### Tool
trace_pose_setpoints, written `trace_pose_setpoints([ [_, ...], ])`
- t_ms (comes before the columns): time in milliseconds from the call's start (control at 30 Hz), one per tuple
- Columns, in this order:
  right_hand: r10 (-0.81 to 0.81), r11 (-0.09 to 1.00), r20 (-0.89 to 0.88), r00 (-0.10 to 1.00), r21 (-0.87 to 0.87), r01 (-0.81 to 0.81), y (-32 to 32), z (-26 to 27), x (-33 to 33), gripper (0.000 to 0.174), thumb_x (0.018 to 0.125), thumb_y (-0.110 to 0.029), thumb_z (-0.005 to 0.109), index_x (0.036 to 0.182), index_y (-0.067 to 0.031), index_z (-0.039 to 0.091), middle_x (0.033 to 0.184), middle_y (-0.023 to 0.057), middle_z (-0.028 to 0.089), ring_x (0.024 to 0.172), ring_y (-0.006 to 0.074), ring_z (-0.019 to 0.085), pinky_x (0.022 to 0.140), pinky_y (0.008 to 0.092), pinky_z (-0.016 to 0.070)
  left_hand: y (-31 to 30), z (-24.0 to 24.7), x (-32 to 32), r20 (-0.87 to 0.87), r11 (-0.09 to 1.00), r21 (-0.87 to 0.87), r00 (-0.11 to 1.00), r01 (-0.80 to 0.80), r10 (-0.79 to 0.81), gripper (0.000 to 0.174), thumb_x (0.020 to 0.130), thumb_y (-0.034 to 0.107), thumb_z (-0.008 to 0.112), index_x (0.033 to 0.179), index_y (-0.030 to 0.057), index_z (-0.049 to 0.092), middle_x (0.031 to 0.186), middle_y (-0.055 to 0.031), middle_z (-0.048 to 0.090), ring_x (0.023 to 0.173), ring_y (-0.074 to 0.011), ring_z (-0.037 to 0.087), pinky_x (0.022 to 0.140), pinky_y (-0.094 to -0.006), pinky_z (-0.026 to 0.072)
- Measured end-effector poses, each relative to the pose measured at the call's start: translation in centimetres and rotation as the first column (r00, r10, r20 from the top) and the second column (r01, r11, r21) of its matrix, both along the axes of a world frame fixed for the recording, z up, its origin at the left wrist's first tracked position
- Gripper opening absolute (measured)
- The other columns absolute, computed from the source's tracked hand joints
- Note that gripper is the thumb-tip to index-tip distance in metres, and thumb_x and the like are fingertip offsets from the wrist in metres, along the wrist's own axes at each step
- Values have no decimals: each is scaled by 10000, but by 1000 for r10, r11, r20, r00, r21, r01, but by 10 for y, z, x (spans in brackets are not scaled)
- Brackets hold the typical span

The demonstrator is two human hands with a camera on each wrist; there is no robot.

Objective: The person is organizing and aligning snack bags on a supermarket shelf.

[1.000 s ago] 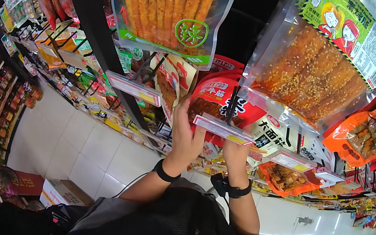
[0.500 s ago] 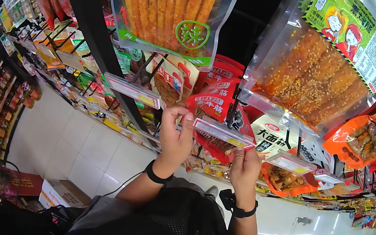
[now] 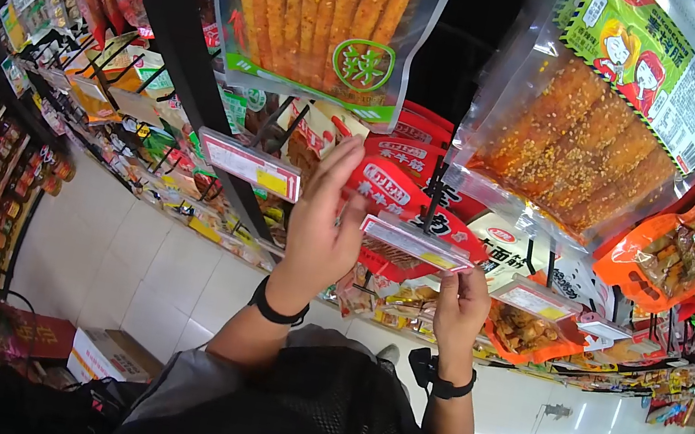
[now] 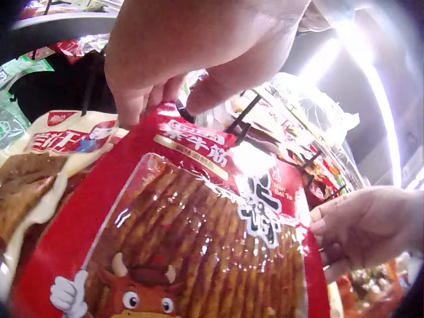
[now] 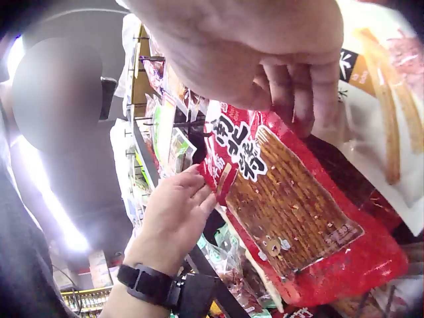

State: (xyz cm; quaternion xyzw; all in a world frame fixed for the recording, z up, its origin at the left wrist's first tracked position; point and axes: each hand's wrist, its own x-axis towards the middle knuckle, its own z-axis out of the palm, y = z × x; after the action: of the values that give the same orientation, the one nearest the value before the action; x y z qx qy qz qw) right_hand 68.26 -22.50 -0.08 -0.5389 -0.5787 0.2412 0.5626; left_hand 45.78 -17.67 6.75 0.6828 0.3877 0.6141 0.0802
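A red snack bag [image 3: 386, 185] with brown strips behind its clear window hangs at the front of a row of similar bags, behind a price tag [image 3: 412, 245]. My left hand [image 3: 321, 236] is at the bag's left side, fingers extended along its edge; in the right wrist view the left hand's fingertips [image 5: 202, 189] touch that edge. My right hand [image 3: 461, 311] pinches the opposite edge near the price tag's right end. Seen from the left wrist, the bag's front [image 4: 205, 225] faces the camera, and the right hand [image 4: 364, 225] is at its side.
Large snack packs hang above: one with orange sticks [image 3: 310, 6], another with sesame-covered slabs [image 3: 572, 154]. An orange bag [image 3: 679, 234] hangs at the right. A black rack post [image 3: 181, 30] slants down on the left. Behind lie tiled floor [image 3: 117, 260] and a carton [image 3: 109, 356].
Both hands came lower and apart. My left hand then shifted left and its bent fingers straightened upward; my right hand came out from behind the price tag to the bag's right edge.
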Motion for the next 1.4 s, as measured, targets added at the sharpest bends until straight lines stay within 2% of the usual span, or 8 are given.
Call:
trace_pose_setpoints([
  [133,-39,999,1,999,-3,39,-1,2,3,113,987,-78,621,995,33,642,915,98,672,795,130,636,712,267,504,10,1,1,118,990,-2,984,138,-136,501,884,-53,523,1381,-44,458,1445,-217,482,1373,-343,466,1122,-398,375],
  [267,-85,994,-23,996,64,86,1,5,4,143,987,-102,626,1003,34,665,890,98,679,789,141,630,721,284,497,16,27,-1,-148,990,-110,984,84,-100,601,763,-110,521,1357,-19,498,1431,-212,489,1329,-305,502,986,-343,472],
  [433,-128,986,27,991,112,125,3,10,6,159,991,-117,616,1008,31,672,865,85,673,797,154,618,742,297,490,35,39,6,-307,999,-37,951,20,-30,701,662,-116,547,1354,-13,522,1458,-236,482,1262,-436,506,1048,-440,434],
  [733,-72,997,-65,995,22,73,5,8,5,146,995,-118,609,975,17,660,858,83,659,804,147,619,732,291,489,46,39,14,-468,995,-71,883,-65,24,646,725,-9,664,1357,74,555,1332,-137,587,1154,-393,542,953,-437,485],
  [833,-3,997,-66,998,70,8,0,19,-4,143,1016,-59,566,1130,24,587,1005,68,665,897,94,604,787,244,484,33,52,11,-529,988,-136,849,-75,-8,601,739,16,665,1330,80,574,1340,-135,576,1152,-383,546,959,-447,484],
  [1033,6,995,187,982,96,-25,4,11,-3,209,1008,-50,563,1200,30,582,1071,93,669,957,121,624,835,268,498,46,45,15,-485,999,5,874,48,-40,512,752,50,667,1260,63,607,1293,-146,580,1174,-388,539,979,-457,476],
  [1100,-36,998,63,997,54,33,7,14,-8,169,994,-122,601,1109,-11,657,973,154,686,895,291,679,789,371,514,47,48,16,-497,998,20,866,65,-47,487,758,46,655,1243,49,608,1284,-153,581,1178,-391,538,985,-458,472],
  [1400,6,998,27,1000,63,-8,2,26,-13,193,1011,-139,586,1141,-13,652,930,135,679,784,231,661,700,336,511,49,51,26,-463,995,97,886,23,24,314,771,12,606,1085,16,621,1211,-176,587,1126,-396,552,943,-469,468],
])
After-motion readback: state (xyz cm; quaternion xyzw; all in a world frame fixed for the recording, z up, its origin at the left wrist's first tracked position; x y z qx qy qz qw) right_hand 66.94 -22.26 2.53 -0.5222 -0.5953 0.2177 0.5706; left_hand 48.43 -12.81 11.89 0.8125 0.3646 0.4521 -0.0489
